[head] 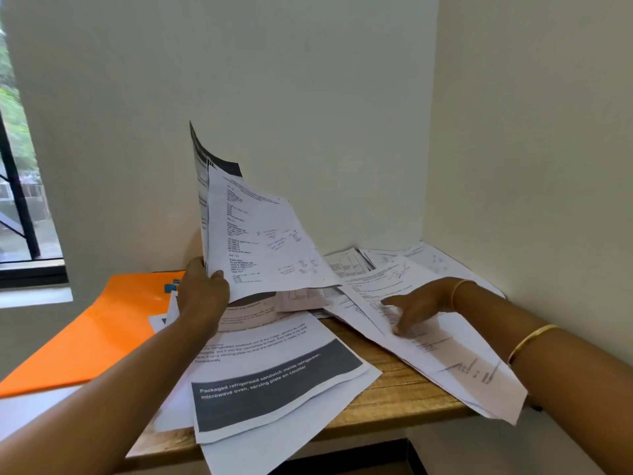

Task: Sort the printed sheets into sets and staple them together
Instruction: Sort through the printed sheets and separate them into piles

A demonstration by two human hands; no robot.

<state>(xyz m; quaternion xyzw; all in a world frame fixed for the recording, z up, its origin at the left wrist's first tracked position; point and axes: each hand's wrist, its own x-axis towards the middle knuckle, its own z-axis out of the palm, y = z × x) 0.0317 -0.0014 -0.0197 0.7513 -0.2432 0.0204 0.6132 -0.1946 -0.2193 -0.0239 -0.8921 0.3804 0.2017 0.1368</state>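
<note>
Printed sheets lie scattered over a wooden table [387, 382]. My left hand [202, 289] grips a few lifted sheets [260, 234] by their lower left corner; they stand up and curl to the right. My right hand [418, 303] rests flat, fingers spread, on a long sheet [455, 365] at the table's right side. A sheet with a dark grey band [274, 389] lies in front, overhanging the near edge. A small blue object [170, 287], possibly a stapler, peeks out beside my left hand; most of it is hidden.
An orange folder [92, 334] lies on the left of the table. More sheets [383, 262] pile in the back right corner against the white walls. A window [20, 200] is at the far left. Papers overhang the table's front edge.
</note>
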